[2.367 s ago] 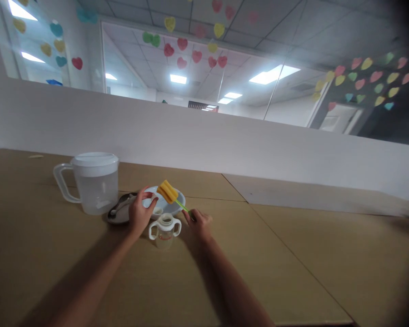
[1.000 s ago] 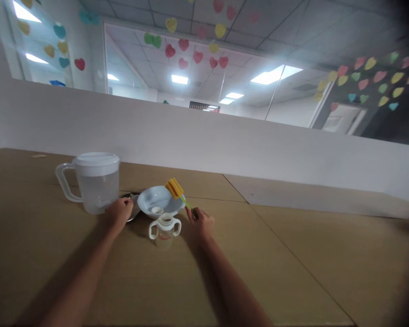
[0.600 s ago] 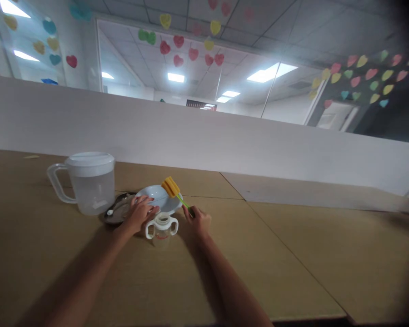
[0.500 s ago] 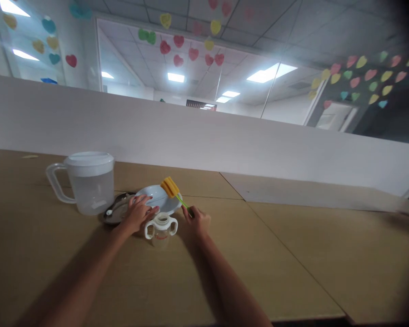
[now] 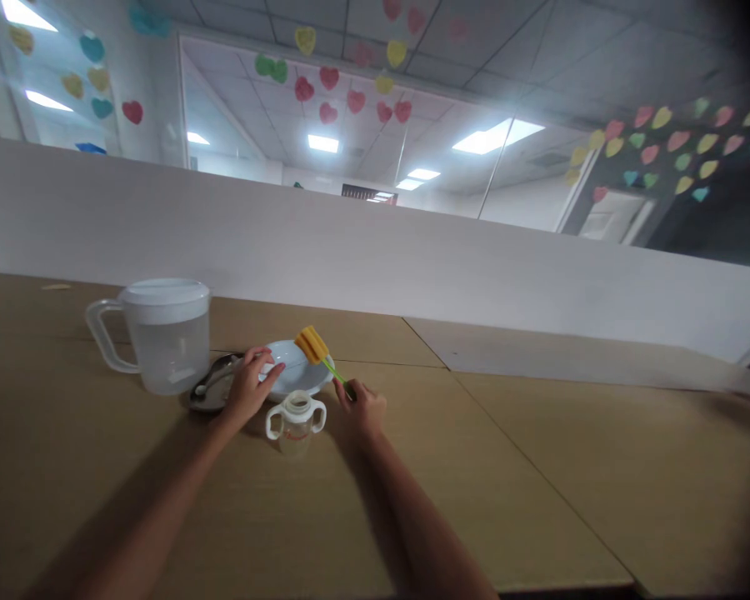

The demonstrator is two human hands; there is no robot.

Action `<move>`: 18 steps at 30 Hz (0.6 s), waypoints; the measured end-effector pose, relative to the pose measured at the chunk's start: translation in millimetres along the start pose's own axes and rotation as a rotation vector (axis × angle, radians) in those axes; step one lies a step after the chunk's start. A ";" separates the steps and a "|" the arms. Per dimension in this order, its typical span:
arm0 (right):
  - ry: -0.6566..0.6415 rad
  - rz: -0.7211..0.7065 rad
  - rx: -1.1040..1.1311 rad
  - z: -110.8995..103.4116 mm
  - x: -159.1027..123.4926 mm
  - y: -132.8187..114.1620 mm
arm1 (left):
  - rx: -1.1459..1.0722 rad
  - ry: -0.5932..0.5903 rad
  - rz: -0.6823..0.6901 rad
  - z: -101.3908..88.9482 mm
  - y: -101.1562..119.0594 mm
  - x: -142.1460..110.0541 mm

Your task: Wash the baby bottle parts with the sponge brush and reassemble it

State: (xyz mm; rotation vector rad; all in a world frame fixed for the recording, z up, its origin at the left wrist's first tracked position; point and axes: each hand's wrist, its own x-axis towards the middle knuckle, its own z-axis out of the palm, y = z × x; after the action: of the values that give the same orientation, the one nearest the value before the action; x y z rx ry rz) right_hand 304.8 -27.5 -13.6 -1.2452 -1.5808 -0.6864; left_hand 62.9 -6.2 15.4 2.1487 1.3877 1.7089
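My right hand (image 5: 363,408) grips the green handle of a bottle brush (image 5: 313,345), whose yellow sponge head is raised over the far side of a white bowl (image 5: 316,383). My left hand (image 5: 250,390) is above a dark, shiny tray (image 5: 205,403), its thumb and fingertips at the bowl's left side. From this hand a pale, thin straw (image 5: 220,373) slants down to a small white end at the tray's left. Its held part is mostly hidden. Between my hands, in front of the bowl, a clear baby bottle (image 5: 296,433) with two white handles stands upright, uncapped.
A large clear pitcher (image 5: 170,350) with a white lid stands left of the tray. A small flat tan piece (image 5: 56,287) lies at the back left. Behind the wooden table (image 5: 506,475) is a white wall (image 5: 350,258) with glass above it.
My left hand has risen slightly and turned, with the straw now slanting up from the tray to it. My right hand and the brush have hardly moved.
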 end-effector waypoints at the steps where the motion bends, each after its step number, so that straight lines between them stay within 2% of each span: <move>1: -0.002 -0.002 0.005 0.0 0.0 -0.1 | -0.060 0.064 -0.033 -0.8 1.5 2.2; 4: -0.010 -0.031 0.021 -0.5 -0.4 -0.9 | -0.215 0.203 -0.135 -2.6 8.2 8.5; 7: -0.041 -0.098 0.057 -2.5 -1.0 -2.5 | -0.435 0.239 -0.283 -3.4 16.0 14.2; 11: -0.078 -0.226 0.088 -6.3 -0.8 -3.6 | -0.622 0.054 -0.403 -4.8 23.9 20.7; 14: -0.056 -0.294 0.085 -6.9 -0.5 -2.2 | -0.630 -0.070 -0.389 -3.9 28.5 24.2; 18: -0.025 -0.320 0.082 -4.9 -1.5 2.6 | -0.668 -0.172 -0.362 -0.5 38.7 28.3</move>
State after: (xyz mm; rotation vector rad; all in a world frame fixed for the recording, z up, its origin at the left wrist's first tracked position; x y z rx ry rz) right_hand 308.9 -31.6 -13.5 -0.9529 -1.8316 -0.7989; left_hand 84.8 -10.4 57.8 1.5287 0.9055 1.5124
